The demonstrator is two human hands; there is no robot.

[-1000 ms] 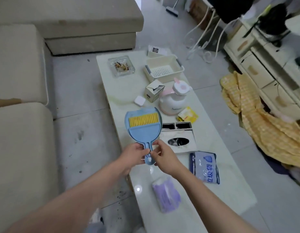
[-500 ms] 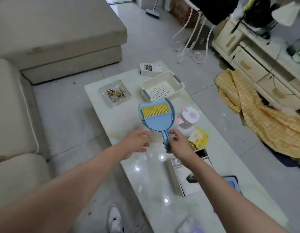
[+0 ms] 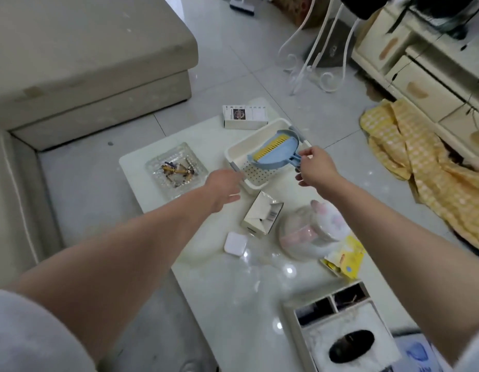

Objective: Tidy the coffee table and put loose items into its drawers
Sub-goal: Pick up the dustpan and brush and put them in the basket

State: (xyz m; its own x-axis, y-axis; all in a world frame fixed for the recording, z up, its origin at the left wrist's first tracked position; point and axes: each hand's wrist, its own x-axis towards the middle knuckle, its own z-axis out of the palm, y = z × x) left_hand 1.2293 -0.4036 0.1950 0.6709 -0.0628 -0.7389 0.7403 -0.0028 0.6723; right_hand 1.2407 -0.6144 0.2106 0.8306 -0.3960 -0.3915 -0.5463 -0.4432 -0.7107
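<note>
A blue dustpan with a yellow brush (image 3: 275,147) lies tilted inside the white perforated basket (image 3: 257,173) at the far end of the white coffee table (image 3: 219,267). My right hand (image 3: 313,167) grips the dustpan's handle at the basket's right rim. My left hand (image 3: 223,190) reaches out at the basket's near left corner, fingers apart, holding nothing.
A glass ashtray (image 3: 176,169) holds butts at the far left. A small box (image 3: 245,116) lies behind the basket. Nearer sit an opened carton (image 3: 262,216), a white square case (image 3: 234,243), a pink-and-white pot (image 3: 313,229), a yellow packet (image 3: 343,260) and a tissue organiser (image 3: 343,326). Sofa at left.
My right hand has carried the dustpan from the table's near part forward and laid it into the basket. My left hand let go of the handle and moved toward the basket.
</note>
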